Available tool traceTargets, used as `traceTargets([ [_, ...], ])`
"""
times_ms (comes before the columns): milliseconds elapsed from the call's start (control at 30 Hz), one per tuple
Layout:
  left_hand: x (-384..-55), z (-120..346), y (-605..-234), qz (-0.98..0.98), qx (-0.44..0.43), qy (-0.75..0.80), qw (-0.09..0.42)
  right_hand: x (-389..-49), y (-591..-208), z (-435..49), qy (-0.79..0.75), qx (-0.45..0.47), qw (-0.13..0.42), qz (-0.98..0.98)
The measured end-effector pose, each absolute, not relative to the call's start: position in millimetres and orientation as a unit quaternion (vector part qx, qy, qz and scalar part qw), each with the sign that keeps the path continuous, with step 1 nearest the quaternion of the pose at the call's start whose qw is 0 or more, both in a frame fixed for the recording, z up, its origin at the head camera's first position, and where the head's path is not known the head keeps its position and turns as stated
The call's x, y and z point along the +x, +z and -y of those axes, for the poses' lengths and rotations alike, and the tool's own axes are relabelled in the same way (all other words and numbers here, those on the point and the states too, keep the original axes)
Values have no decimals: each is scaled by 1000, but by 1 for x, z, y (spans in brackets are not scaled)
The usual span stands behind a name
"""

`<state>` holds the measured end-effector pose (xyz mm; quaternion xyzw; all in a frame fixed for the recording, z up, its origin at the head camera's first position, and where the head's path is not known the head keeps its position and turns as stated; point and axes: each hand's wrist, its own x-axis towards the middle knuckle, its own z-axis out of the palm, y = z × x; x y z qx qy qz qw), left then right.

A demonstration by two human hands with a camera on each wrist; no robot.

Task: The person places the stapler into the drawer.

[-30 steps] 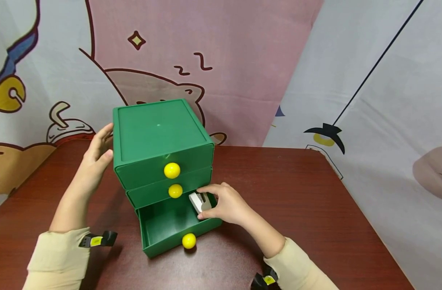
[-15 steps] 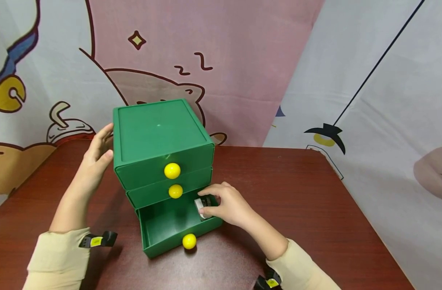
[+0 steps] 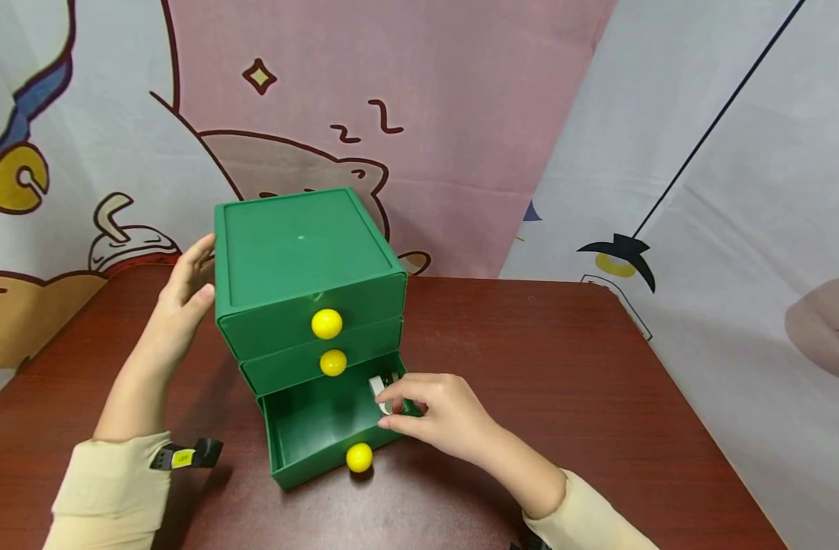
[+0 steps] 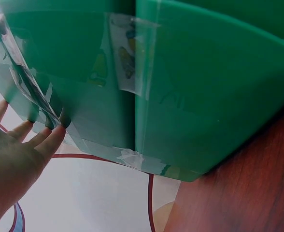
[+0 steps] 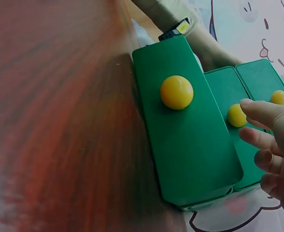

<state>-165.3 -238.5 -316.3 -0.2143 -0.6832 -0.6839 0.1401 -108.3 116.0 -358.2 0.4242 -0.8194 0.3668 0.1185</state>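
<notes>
The right hand (image 3: 440, 412) is at the right wall of the open bottom drawer (image 3: 316, 435) of a green drawer box (image 3: 302, 260). Its grip is loose, with curled fingers (image 5: 265, 116), and whether they still pinch something cannot be told. A small white object (image 3: 378, 388) sits just under these fingertips, inside the drawer at its right back corner. The left hand (image 3: 182, 298) rests flat, with straight fingers, against the left side of the box. The box stands on the dark red bench (image 3: 564, 367).
</notes>
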Motion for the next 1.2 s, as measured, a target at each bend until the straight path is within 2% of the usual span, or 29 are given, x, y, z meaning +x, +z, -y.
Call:
traceTargets([
  [200, -165, 239, -316, 697, -210, -671, 141, -102, -361, -117, 343, 463, 117, 809],
  [867, -165, 238, -316, 690, -212, -678, 140, -94, -378, -104, 284, 495, 17, 821],
  [1200, -164, 238, -315, 684, -212, -685, 135, -93, -389, -98, 323, 486, 15, 812],
])
